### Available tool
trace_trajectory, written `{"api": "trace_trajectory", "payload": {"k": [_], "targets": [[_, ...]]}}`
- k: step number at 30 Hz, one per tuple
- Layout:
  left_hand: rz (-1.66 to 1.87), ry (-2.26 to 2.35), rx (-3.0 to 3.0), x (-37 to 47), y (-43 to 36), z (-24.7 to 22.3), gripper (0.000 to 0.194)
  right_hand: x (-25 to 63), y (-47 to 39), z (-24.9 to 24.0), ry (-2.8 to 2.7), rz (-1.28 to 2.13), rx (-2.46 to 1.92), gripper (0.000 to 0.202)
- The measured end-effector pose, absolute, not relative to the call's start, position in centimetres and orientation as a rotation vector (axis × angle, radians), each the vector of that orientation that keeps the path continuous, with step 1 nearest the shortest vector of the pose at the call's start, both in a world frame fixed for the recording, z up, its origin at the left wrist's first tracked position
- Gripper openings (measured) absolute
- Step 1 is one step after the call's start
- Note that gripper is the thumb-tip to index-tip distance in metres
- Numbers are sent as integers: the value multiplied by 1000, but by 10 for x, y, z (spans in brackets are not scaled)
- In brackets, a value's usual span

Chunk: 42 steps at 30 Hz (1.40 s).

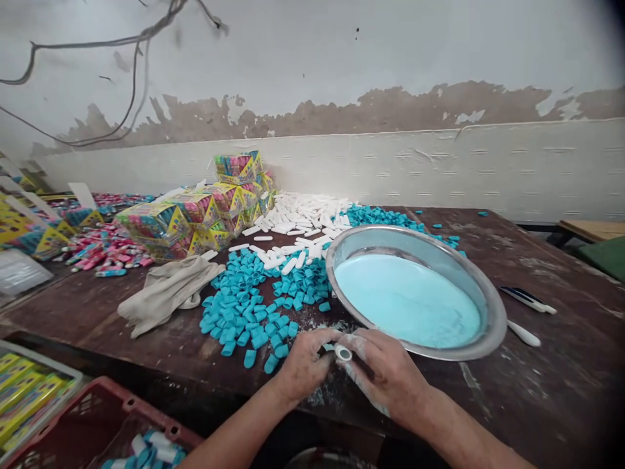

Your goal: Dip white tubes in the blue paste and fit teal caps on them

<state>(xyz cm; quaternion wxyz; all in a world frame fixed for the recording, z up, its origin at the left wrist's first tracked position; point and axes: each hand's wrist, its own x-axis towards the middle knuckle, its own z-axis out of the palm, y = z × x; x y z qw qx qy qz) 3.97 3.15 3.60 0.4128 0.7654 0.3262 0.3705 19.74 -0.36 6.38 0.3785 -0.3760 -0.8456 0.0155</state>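
Your left hand [305,366]: fingers bent, fingertips closed in at the white piece. Your right hand [385,372]: powder-dusted, grasping the same white piece [343,353], its round, ring-like end facing you. Whether both hands grip it, you cannot tell from this view. Position: above the near edge of the dark table [576,371], just in front of the metal basin [497,326].

Basin contents: pale blue powder [410,299]. Left of it: loose blue caps [244,319], a crumpled cloth [168,293]. Behind the caps: heaped white sticks [303,218], stacked clear packs [209,215]. Right of the basin: one dark-and-white tool [527,299], one white handle [524,334]. At your lower left: a red crate [152,422] holding blue and white pieces [146,453], beside a tray [73,375] of yellow boxes [29,397]
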Motion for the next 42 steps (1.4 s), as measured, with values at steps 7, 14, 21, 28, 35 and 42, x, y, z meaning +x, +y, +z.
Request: {"api": "trace_trajectory", "payload": {"k": [7,14,21,28,35,42], "targets": [[947,1002,1814,5,12,11,12,182,5,22,-2055,585,-1214,20],[965,1227,1499,-42,13,-10,21,169,63,0,-2229,248,-1513,38],[1008,1186,1423,-45,18,-17,22,143,103,-8,-2239,97,-1740,30],[1048,1080,1433,-49,23,-12,22,148,96,-16,-2159,532,-1499,17],[1013,1039,1432,-47,20,-9,22,147,61,-4,-1674,1285,-1009,15],[841,952,1391,-43,18,-8,20,154,50,1,-1640,1163,-1099,23]]}}
